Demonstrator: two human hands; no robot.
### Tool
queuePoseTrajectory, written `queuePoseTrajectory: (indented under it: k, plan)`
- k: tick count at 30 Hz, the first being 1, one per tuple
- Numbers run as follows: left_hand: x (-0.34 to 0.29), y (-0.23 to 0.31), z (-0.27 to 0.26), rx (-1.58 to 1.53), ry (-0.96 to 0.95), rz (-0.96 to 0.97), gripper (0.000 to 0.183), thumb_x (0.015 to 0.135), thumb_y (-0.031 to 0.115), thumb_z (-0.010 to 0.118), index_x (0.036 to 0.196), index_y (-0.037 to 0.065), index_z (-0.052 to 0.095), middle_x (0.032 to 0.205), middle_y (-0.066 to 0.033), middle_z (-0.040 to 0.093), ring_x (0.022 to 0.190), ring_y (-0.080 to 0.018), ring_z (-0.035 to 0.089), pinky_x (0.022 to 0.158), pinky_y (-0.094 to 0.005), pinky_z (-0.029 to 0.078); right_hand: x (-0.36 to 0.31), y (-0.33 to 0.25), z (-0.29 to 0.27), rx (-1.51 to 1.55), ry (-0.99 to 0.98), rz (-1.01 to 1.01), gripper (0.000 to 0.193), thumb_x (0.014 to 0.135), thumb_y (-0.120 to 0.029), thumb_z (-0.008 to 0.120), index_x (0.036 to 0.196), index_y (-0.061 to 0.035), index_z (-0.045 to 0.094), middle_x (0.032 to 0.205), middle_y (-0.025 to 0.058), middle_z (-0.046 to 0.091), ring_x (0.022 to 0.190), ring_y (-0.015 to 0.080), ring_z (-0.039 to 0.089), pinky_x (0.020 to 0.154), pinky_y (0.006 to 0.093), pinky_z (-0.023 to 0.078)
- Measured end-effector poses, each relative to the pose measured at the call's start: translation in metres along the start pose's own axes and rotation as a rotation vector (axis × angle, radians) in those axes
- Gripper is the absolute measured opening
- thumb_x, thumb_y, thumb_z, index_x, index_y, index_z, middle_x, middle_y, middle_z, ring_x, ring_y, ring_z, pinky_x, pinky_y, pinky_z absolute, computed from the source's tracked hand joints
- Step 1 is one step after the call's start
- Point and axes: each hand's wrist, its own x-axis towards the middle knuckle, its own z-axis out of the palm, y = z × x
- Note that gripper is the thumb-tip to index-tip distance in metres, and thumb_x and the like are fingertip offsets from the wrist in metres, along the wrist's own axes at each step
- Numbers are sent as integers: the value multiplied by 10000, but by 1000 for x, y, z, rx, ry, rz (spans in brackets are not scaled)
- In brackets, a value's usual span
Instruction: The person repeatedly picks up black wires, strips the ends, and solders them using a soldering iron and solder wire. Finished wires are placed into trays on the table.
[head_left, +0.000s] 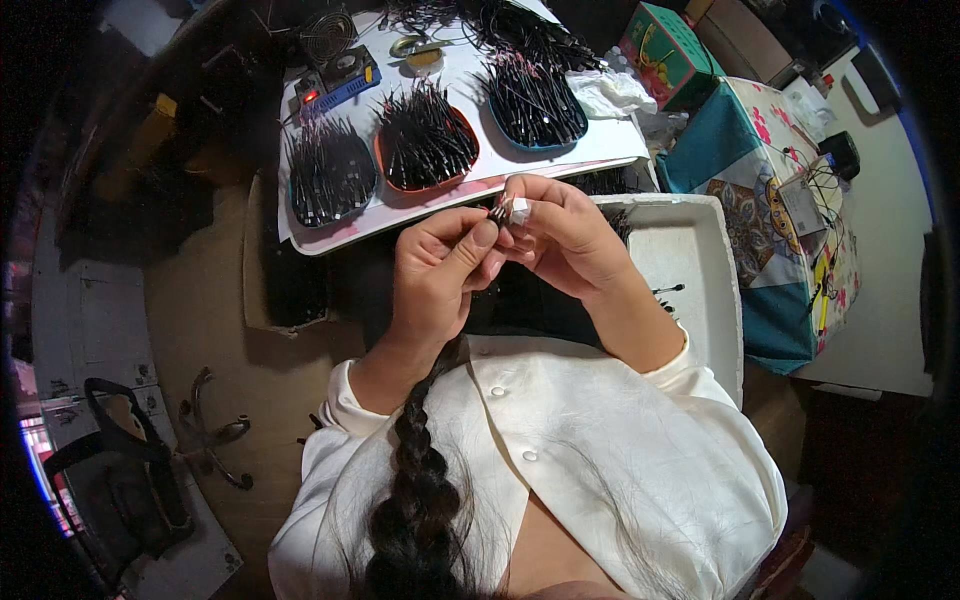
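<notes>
My left hand (435,265) and my right hand (575,240) meet in front of my chest, near the table's front edge. Both are closed, thumbs and fingertips pinching a small bunch of thin dark cable ends (499,213). Fingers cover most of the bunch, so its length cannot be made out. A white wrap (520,211) sits on a digit of my right hand. Just beyond, three baskets are full of short black cables with pale or pinkish tips: a dark teal basket (330,218), an orange-red basket (425,187) and a blue basket (545,147).
The white table (460,85) also bears a blue device (338,92) with a red light, a small tin (425,62), loose black cables (530,35) and crumpled white plastic (610,95). A white foam box (732,300) stands right of me, a green carton (668,50) behind.
</notes>
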Motion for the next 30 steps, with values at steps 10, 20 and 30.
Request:
queuePoseTrajectory:
  k: [10, 20, 30]
  plan:
    - [4, 6, -3, 170, 14, -45, 171, 923, 106, 593, 912, -55, 648, 694, -31, 590, 580, -50, 509, 486, -137, 360, 4, -13, -13, -128, -135, 35, 172, 903, -115, 633, 1019, 3, 584, 827, 10, 579, 682, 59, 506, 589, 185, 408]
    - [10, 5, -10, 247, -9, -129, 155, 930, 80, 576, 919, -52, 655, 686, -44, 610, 520, -24, 444, 462, -148, 323, 10, -8, -24, -87, -100, 132, 165, 921, -140, 617, 1026, -27, 559, 862, 21, 594, 732, 86, 581, 621, 202, 474]
    - [22, -5, -25, 205, 23, -157, 125, 902, 48, 603, 922, -56, 669, 686, -32, 614, 577, -48, 537, 487, -143, 385, 24, 7, -47, 113, -38, 350, 198, 921, -154, 605, 1093, -93, 528, 838, -1, 597, 704, 69, 592, 580, 183, 453]
